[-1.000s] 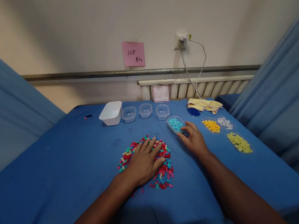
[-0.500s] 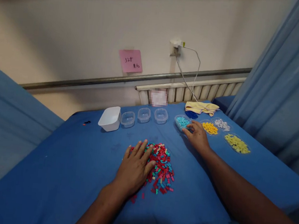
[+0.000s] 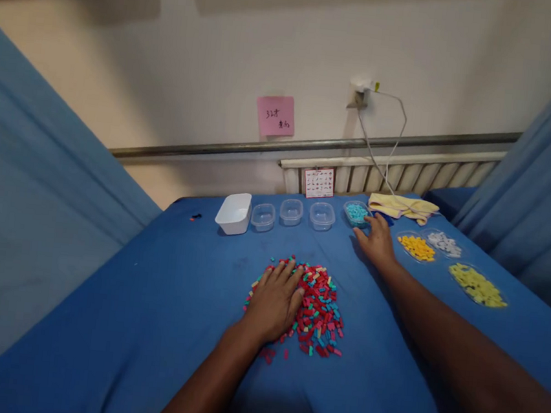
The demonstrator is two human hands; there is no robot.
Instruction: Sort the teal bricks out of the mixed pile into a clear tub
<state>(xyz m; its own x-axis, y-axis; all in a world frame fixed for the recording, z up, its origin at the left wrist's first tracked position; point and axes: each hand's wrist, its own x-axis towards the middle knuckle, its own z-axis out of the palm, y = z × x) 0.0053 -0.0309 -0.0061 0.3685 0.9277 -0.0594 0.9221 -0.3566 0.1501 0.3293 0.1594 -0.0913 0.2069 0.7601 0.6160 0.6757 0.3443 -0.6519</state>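
White tub (image 3: 234,213) and three clear empty cups (image 3: 292,212) in row at far edge of blue cloth (image 3: 150,298); left hand (image 3: 274,298) flat, fingers spread, on left part of mixed bead pile (image 3: 317,308); right hand (image 3: 377,241) loosely open, fingertips touching cup of cyan beads (image 3: 357,212); yellow beads (image 3: 416,247) near, to right.

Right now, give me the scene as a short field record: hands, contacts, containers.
left hand: flat, palm down on mixed bead pile
right hand: fingers against tub of light blue beads, not gripping
empty clear tubs: three in a row, left of that tub
white bin: left end of the row
sorted dishes: orange beads, white beads, yellow beads
surface: blue cloth
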